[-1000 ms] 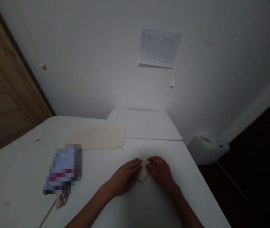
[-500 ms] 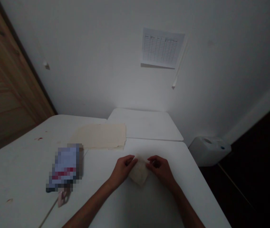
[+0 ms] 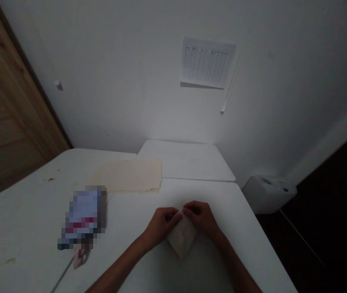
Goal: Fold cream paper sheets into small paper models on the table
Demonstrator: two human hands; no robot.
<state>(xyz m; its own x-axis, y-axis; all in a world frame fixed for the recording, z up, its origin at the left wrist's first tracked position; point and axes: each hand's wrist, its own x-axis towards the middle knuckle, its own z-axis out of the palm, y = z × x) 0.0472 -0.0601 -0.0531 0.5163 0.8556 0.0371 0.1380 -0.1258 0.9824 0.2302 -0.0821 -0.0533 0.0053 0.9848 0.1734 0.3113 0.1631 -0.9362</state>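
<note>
A small cream sheet of paper [image 3: 182, 239], apparently folded, hangs point-down between my two hands above the white table. My left hand [image 3: 163, 223] pinches its upper left edge between thumb and fingers. At the top corner, the fingertips of my right hand [image 3: 200, 216] are closed on the paper too, almost touching those of the left. How many layers the paper has cannot be made out. To the left and further back lies a stack of cream sheets [image 3: 130, 175] with uneven edges.
On the white table [image 3: 137, 260] at left lies a blurred-out blue and red item [image 3: 83, 213], with pink scissor-like handles [image 3: 80, 257] below it. A white container [image 3: 268, 195] stands right of the table. Behind is a wall with a printed sheet [image 3: 204, 62]; a wooden door [image 3: 11, 101] is at left.
My hands have come closer together at the top of the paper. The paper sits slightly lower, its bottom point nearer to me, and shows more sharply.
</note>
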